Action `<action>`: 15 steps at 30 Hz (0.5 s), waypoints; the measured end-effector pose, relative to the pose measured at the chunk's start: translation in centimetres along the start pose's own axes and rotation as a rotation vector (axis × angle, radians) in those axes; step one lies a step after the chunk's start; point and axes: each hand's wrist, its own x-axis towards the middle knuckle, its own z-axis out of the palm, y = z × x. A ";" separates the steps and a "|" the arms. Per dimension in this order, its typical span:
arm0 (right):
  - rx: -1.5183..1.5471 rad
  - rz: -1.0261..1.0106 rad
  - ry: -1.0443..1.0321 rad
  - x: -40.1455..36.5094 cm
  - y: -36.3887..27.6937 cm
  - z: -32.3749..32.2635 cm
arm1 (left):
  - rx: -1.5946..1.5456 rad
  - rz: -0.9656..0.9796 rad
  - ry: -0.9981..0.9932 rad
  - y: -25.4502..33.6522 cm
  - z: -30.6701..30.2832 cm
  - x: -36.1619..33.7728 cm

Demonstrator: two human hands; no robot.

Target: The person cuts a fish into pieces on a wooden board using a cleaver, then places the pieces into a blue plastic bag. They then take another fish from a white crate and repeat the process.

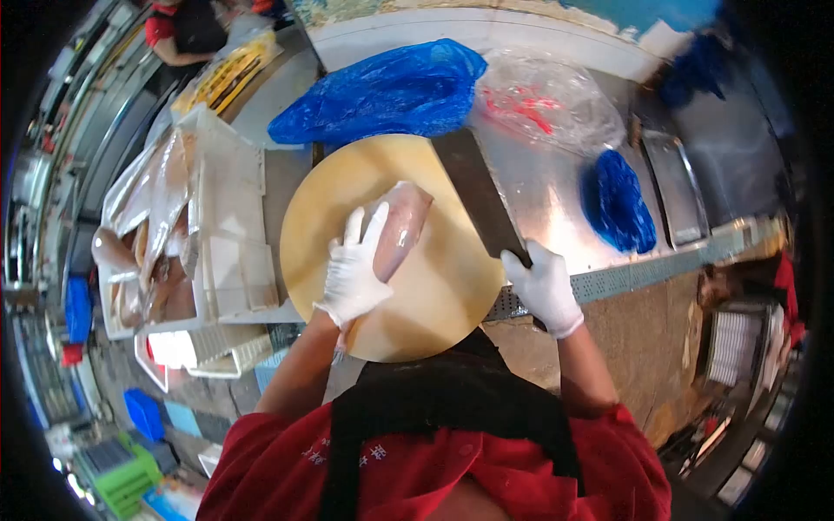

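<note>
A long, shiny, pale pink piece that looks like a fish (406, 227) lies slanted on a round yellowish chopping board (434, 321). My left hand (354, 276), in a white glove, closes over its lower part with two fingers stretched along it. A thin end of the fish shows below that wrist, at the board's near edge. In my white-gloved right hand (540, 288) is the handle of a wide dark cleaver (478, 191). Its blade points away from me and rests over the board's right side, apart from the fish.
Left of the board stands a white crate (230, 234) with several similar pale pieces. Behind it lie a blue plastic bag (382, 91) and a clear bag (552, 100). A crumpled blue bag (621, 204) and a metal tray (673, 187) are rightward. Another person (187, 35) stands far left.
</note>
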 end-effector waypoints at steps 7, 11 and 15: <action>-0.401 -0.321 -0.248 8.6 -1.1 -1.3 | -0.160 0.002 0.394 3.2 3.0 1.0; -0.400 -0.374 -0.220 9.7 -3.2 -1.8 | -0.217 -0.047 0.465 3.0 3.6 1.0; -0.274 -0.687 0.116 12.4 -11.3 -3.9 | -0.209 -0.006 0.546 2.4 4.5 0.9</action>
